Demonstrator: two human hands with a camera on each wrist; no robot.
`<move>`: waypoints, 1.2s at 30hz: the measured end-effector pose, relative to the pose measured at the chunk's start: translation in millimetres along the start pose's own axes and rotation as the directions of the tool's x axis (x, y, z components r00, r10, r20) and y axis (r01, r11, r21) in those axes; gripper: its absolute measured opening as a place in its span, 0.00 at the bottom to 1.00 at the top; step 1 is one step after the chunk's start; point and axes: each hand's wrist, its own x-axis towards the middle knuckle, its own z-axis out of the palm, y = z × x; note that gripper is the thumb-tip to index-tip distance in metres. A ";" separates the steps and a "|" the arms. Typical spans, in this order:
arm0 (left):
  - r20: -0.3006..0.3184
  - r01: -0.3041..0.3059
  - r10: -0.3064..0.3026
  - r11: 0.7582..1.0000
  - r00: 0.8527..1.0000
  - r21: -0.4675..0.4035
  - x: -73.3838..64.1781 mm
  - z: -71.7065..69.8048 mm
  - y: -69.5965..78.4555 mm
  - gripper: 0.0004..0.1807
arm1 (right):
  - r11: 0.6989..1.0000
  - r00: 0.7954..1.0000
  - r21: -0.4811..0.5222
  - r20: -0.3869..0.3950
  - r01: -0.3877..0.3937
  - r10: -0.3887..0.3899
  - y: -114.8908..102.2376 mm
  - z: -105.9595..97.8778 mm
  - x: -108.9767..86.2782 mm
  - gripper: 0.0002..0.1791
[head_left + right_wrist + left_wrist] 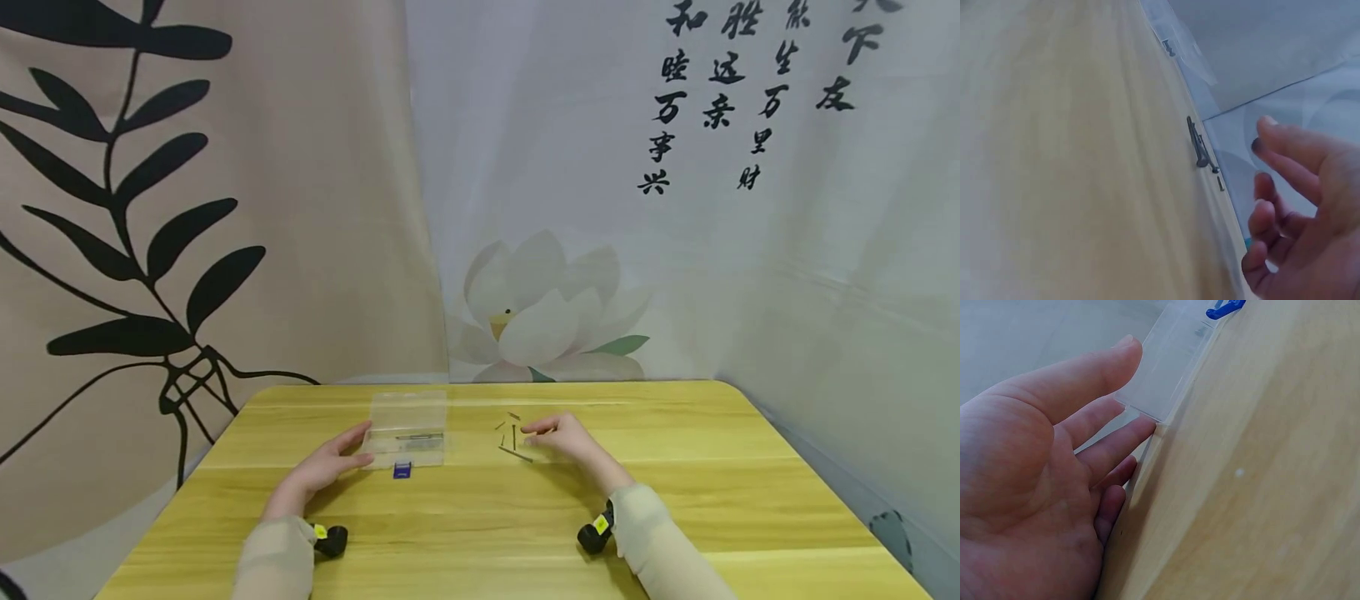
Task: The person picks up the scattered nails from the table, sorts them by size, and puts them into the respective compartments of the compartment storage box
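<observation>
A clear plastic box (407,408) lies with its lid raised toward the back, a blue latch (402,471) at its front edge. A few thin dark nails (420,437) lie inside. My left hand (330,463) is at the box's left side; in the left wrist view its fingertips touch the box corner and the thumb stands apart. Several loose nails (516,454) of different lengths lie on the table right of the box. Just right of them hovers my right hand (562,439), fingers loosely bent, nothing visible between them. The right wrist view shows nails (1200,153) beside that hand.
The yellow wood-grain table (465,533) carries the box and nails. Behind it hangs a printed curtain (337,208), close to the far edge. A black wrist camera (331,542) sits on the left wrist, another camera (596,533) on the right.
</observation>
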 end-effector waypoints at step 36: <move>0.019 -0.006 0.007 0.999 1.000 -0.044 0.6 -2.1 -6.6 0.42 | 0.988 0.996 -0.134 -0.055 -0.082 0.075 5.7 14.8 -16.1 0.08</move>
